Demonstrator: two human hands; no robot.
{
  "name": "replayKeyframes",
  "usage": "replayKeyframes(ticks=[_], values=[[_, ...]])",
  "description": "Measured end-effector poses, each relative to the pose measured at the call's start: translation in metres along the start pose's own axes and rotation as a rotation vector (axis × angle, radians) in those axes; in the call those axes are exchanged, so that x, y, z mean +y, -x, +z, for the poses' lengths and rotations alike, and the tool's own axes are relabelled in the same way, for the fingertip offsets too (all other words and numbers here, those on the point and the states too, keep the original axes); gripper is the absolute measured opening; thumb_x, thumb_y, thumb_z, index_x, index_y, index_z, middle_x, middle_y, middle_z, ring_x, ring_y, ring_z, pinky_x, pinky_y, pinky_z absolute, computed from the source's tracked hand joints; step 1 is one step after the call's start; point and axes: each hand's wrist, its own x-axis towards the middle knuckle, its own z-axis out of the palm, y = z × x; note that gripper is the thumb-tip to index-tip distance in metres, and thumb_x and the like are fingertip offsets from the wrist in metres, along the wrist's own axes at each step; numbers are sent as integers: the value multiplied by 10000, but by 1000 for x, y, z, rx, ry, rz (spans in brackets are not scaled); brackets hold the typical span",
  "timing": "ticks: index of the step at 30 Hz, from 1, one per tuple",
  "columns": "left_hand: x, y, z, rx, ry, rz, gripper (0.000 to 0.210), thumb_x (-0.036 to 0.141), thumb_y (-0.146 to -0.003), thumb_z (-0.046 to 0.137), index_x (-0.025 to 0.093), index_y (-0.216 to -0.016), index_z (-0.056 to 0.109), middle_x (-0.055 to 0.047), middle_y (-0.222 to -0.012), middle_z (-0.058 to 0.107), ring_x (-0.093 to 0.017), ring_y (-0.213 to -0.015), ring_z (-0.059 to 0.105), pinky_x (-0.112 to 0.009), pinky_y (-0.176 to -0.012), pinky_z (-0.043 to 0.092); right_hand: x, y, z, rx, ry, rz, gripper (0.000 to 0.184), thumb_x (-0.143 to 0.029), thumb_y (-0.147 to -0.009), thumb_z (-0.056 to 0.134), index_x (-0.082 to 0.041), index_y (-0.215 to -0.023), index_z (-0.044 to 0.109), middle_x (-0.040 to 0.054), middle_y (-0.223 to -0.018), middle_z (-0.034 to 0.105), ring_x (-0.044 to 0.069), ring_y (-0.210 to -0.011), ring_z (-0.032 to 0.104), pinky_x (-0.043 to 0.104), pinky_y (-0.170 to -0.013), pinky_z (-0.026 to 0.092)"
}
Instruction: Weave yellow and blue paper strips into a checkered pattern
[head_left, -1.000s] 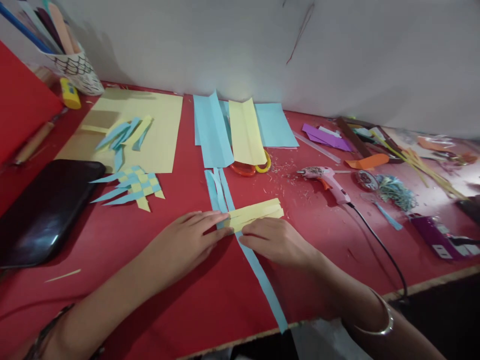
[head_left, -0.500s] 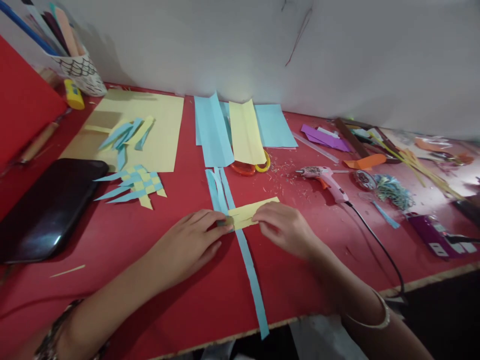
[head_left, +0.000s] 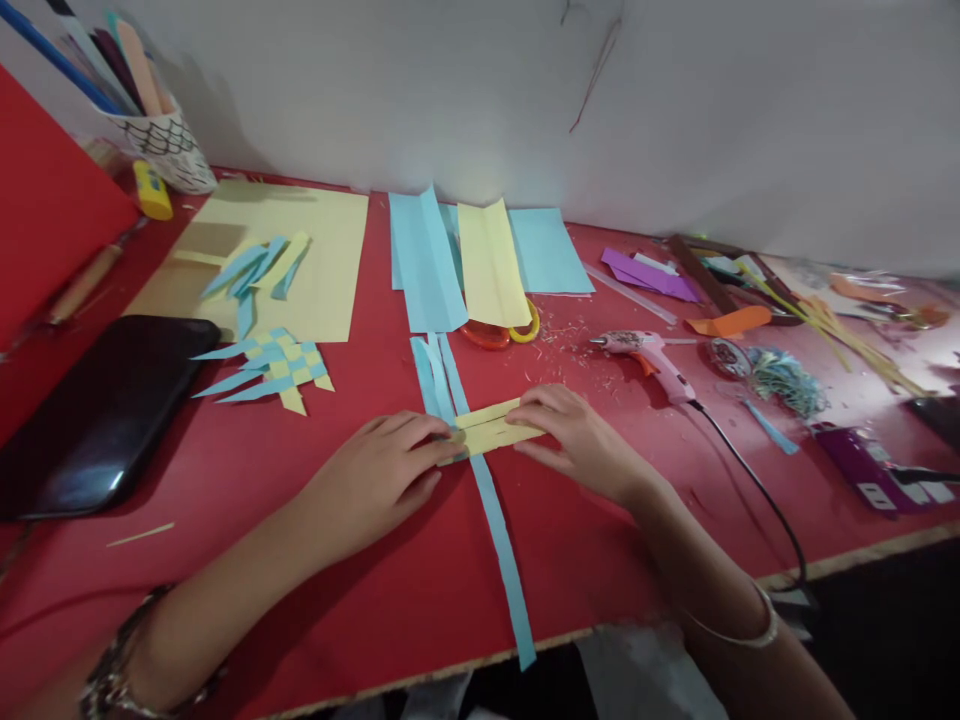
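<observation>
Yellow paper strips (head_left: 491, 428) lie side by side across blue paper strips (head_left: 499, 550) on the red table. My left hand (head_left: 386, 465) presses its fingertips on the left end of the yellow strips, where they meet the blue ones. At the other end my right hand (head_left: 574, 435) has thumb and fingers closed around the yellow strips. One blue strip runs down past the table's front edge. To the left lies a woven blue and yellow paper piece (head_left: 281, 368) with pointed ends.
A black phone-like object (head_left: 105, 410) lies at left. Folded blue paper (head_left: 427, 265) and yellow paper (head_left: 491, 260) sit behind, over scissors (head_left: 525, 325). At right are a pink glue gun (head_left: 651, 358) with its cord and a purple power strip (head_left: 862, 470).
My right hand has shifted slightly up, its fingers moving onto the upper edge of the yellow strips. A dark gap between the strips shows more clearly. My left hand stays in place.
</observation>
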Motion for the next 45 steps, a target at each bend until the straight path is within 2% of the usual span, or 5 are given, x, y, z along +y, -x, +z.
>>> replayKeyframes(ticks=[3,16,22,31,45], values=[[1,-1,0,3,4,-4,316,120,-805,391,221,-1031,586,-55,-1000,609,-185,-902,554,-341,-801,459,-6,-4,6,15,-9,-31,217,-253,-778,583,-169,-978,575,85,-963,560,193,-896,513,352,-791,435],[1,-2,-1,12,30,-39,282,134,-799,408,199,-1010,583,-57,-988,630,-190,-887,580,-341,-787,473,-11,-12,16,109,-87,-104,119,-223,-806,551,-158,-897,592,70,-912,595,161,-842,537,298,-745,438],[1,-2,-3,14,29,-35,286,130,-795,407,203,-1014,574,-53,-1003,630,-189,-905,579,-335,-795,471,-13,-13,18,130,32,-130,90,-213,-814,540,-157,-799,609,48,-822,630,157,-754,553,290,-696,415],[0,0,0,26,77,-74,156,161,-825,383,179,-819,537,-48,-926,619,-177,-832,580,-276,-679,475,-27,-12,20,133,13,-38,155,-202,-797,548,-169,-941,596,61,-901,621,166,-841,570,277,-707,424],[0,-1,-2,32,-12,-44,166,153,-811,401,176,-840,563,-45,-902,631,-181,-791,588,-288,-656,468,-18,-11,19,133,-96,-102,141,-231,-824,530,-143,-894,616,67,-831,604,153,-786,554,278,-707,451]])
